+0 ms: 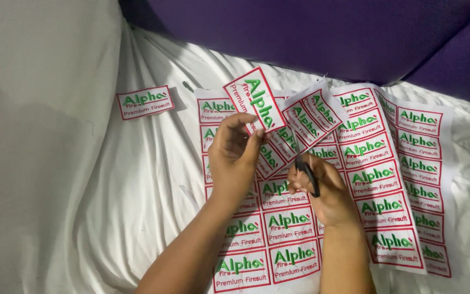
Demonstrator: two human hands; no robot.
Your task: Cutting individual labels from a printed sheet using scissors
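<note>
One cut label (145, 102) lies apart; your left hand (235, 155) pinches a label strip (286, 122), your right hand (322, 190) grips scissors (307, 173); most of the sheet (387, 179) remains uncut.

**Cloth, thread and dark plastic**

Woven white cloth sheet of patches (393, 179), matt, limp, with raised red and green embroidery of a faint thread sheen. Same stitched cloth in the strip (278, 117) pinched by the left hand (235, 155), edges slightly frayed. Scissors (307, 173) in the right hand (322, 196): dark handles, apparently plastic, smooth; blades hidden. Single cut patch (145, 102), matt cloth. White bedsheet (82, 190), soft, creased, dull. Purple fabric (311, 32), smooth, matt.
</note>
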